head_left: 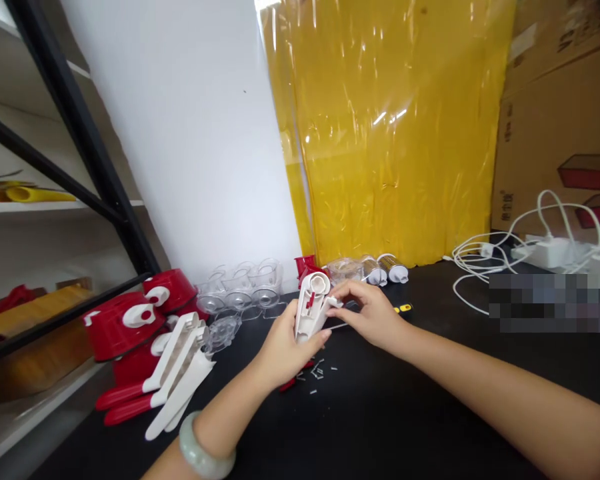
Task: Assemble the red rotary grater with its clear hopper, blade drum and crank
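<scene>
A white plastic housing [305, 327] with a round socket at its top and a small red piece [311, 301] inside is gripped by my left hand [285, 347], the thumb across its lower end. At its right side my right hand [367, 313] pinches a small white plastic part [334, 302], fingers closed on it. This part touches or nearly touches the housing; I cannot tell which. Below my hands, several small screws [317, 370] lie scattered on the black table [380, 413], beside a red piece [287, 385] partly hidden by my left hand.
Red housings [125, 327] and white-and-red handles [150, 393] are piled at left. Clear plastic cups [240, 287], a red part [306, 265] and metal drums [393, 268] stand along the back. A yellow-and-black tool [404, 308] lies behind my right wrist. White cables [473, 267] sprawl at right.
</scene>
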